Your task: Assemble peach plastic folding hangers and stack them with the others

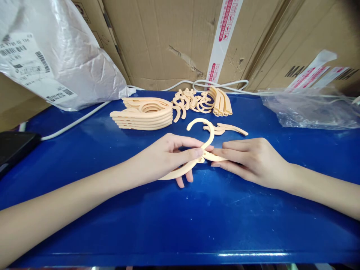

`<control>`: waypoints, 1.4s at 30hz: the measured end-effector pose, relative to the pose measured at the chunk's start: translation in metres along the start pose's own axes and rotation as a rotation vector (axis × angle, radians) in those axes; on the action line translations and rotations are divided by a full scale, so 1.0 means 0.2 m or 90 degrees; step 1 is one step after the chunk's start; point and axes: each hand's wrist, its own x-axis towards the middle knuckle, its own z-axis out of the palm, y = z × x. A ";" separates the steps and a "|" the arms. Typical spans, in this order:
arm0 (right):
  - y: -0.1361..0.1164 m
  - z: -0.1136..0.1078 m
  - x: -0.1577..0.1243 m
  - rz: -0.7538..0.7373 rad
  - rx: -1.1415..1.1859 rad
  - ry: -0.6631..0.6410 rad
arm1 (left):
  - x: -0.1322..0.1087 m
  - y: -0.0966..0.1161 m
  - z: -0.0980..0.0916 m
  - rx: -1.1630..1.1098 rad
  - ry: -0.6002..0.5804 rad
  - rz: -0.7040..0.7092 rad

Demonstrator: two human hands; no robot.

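A cream plastic clothes hanger (208, 138) is held above the blue table, its hook curving up and away from me. My left hand (171, 153) pinches it near the joint under the hook, thumb on top, with one arm of the hanger running below the palm. The fingers of my right hand (250, 161) close on the other, shorter-looking arm, whose outer end they hide. Just behind the hook lies a loose hanger piece (232, 128). Farther back on the left are stacked folded hangers (143, 119).
Loose hooks (184, 101) and a bunch of hanger arms (221, 101) lie at the back of the blue table (180, 225). A silver parcel (70, 56), a dark phone-like object (17, 150), a white cable (75, 122), clear plastic (309, 110) and cardboard boxes (168, 30) surround them.
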 end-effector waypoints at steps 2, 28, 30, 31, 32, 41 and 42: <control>-0.01 0.00 0.00 -0.015 -0.042 0.015 | 0.00 0.00 0.00 -0.010 -0.009 0.007; -0.01 0.00 0.00 -0.036 -0.079 0.017 | 0.00 -0.01 -0.01 -0.020 -0.034 0.009; -0.01 0.00 0.00 -0.038 -0.083 0.017 | 0.00 -0.02 -0.02 -0.030 -0.046 0.014; -0.01 0.00 0.00 -0.039 -0.086 0.016 | 0.01 -0.03 -0.02 -0.035 -0.051 0.019; -0.01 -0.01 0.00 -0.039 -0.089 0.014 | 0.01 -0.03 -0.03 -0.037 -0.056 0.024; -0.01 0.00 0.00 -0.039 -0.093 0.009 | 0.01 -0.02 -0.03 -0.019 -0.066 0.037; -0.01 0.00 -0.01 -0.038 -0.091 0.008 | 0.01 -0.02 -0.02 -0.018 -0.069 0.039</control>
